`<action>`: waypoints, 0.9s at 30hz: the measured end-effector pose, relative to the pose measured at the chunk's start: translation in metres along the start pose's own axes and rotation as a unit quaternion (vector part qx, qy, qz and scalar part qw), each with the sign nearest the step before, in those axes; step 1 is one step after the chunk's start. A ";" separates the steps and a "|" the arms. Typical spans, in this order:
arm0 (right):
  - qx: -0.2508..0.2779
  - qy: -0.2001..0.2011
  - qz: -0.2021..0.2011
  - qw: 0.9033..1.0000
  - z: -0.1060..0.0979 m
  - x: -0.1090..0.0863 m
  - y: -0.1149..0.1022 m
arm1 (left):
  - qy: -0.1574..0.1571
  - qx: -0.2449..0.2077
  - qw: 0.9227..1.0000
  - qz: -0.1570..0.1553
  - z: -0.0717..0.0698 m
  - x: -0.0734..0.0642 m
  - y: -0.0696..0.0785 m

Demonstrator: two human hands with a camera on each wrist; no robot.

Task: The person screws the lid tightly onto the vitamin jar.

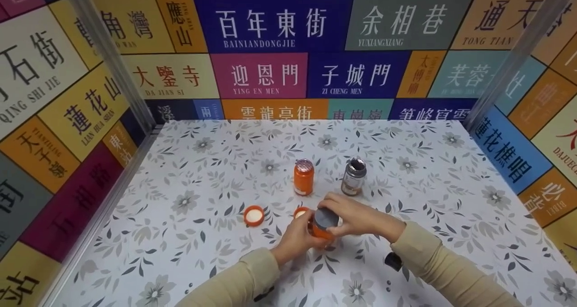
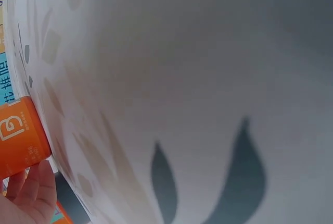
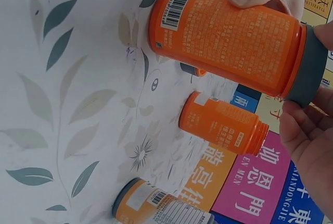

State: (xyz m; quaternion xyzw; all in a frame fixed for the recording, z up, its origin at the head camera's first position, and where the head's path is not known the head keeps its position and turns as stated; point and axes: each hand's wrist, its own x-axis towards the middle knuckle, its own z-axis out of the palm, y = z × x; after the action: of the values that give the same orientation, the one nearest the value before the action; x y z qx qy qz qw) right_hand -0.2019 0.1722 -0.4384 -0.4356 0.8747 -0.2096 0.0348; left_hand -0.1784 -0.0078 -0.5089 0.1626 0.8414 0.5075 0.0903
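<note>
Near the front middle of the table, my left hand (image 1: 296,235) grips the body of an orange bottle (image 3: 223,41) that stands upright and carries a barcode label. A grey cap (image 1: 326,217) sits on this bottle's mouth. The fingers of my right hand (image 1: 354,214) pinch the cap's rim from either side. In the left wrist view only part of the orange bottle (image 2: 21,136) shows at the left edge. Behind my hands stand a second orange bottle (image 1: 304,180) with foil over its top and a grey bottle (image 1: 354,179) with an uncovered dark mouth.
An orange cap (image 1: 254,216) with a white inside lies upturned left of my hands. Another orange cap (image 1: 300,212) lies just behind my left hand, partly hidden. A white flowered cloth (image 1: 216,162) covers the table, and panels with lettering (image 1: 270,23) surround it.
</note>
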 end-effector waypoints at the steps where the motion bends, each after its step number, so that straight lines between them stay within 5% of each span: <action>1: 0.000 0.001 0.000 1.000 0.000 0.000 0.000 | -0.002 0.002 1.000 -0.002 -0.001 0.001 0.001; 9: 0.031 0.007 0.013 0.999 0.000 0.003 0.002 | 0.001 0.017 1.000 -0.007 -0.009 0.003 0.000; 18: 0.136 -0.015 0.086 0.987 -0.013 -0.011 0.031 | 0.027 -0.008 1.000 -0.013 -0.030 0.005 0.014; 27: 0.079 -0.023 0.105 0.991 0.013 -0.028 0.059 | 0.092 -0.020 0.995 -0.025 -0.074 0.017 0.018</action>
State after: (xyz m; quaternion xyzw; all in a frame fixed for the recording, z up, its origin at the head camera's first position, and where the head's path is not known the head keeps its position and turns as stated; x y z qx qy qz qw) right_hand -0.2259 0.2208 -0.4767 -0.3422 0.8953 -0.2627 0.1110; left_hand -0.2145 -0.0549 -0.4578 0.0923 0.8398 0.5342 0.0286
